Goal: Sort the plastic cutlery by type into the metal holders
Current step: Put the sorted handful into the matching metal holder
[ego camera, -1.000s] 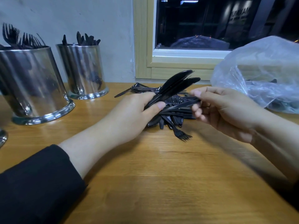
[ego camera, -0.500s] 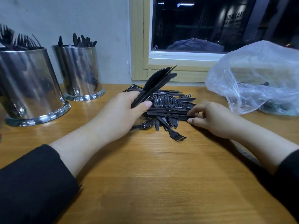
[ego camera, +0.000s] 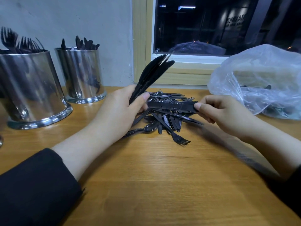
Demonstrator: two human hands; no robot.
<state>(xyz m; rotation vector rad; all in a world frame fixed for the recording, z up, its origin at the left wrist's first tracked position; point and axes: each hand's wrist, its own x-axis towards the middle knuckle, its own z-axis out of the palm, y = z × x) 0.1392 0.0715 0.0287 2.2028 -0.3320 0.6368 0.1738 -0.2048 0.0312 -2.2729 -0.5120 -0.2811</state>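
Observation:
A heap of black plastic cutlery [ego camera: 167, 118] lies on the wooden table [ego camera: 146, 185] between my hands, with forks, spoons and knives mixed. My left hand [ego camera: 120, 111] grips a bundle of black knives [ego camera: 153, 72], blades pointing up and to the right. My right hand [ego camera: 224, 113] pinches the handle end of a black knife [ego camera: 172, 106] held level just above the heap, its other end near my left thumb. At the left stand two metal holders: the near one [ego camera: 31, 88] has forks, the far one [ego camera: 81, 74] has knives.
A clear plastic bag [ego camera: 260, 79] with more dark cutlery sits at the right by the window sill [ego camera: 187, 74]. The wall is just behind the holders. The rim of another metal thing [ego camera: 1, 141] shows at the far left edge.
My right hand has lifted a knife out of the heap and holds it level toward my left hand. The bundle in my left hand now stands steeper.

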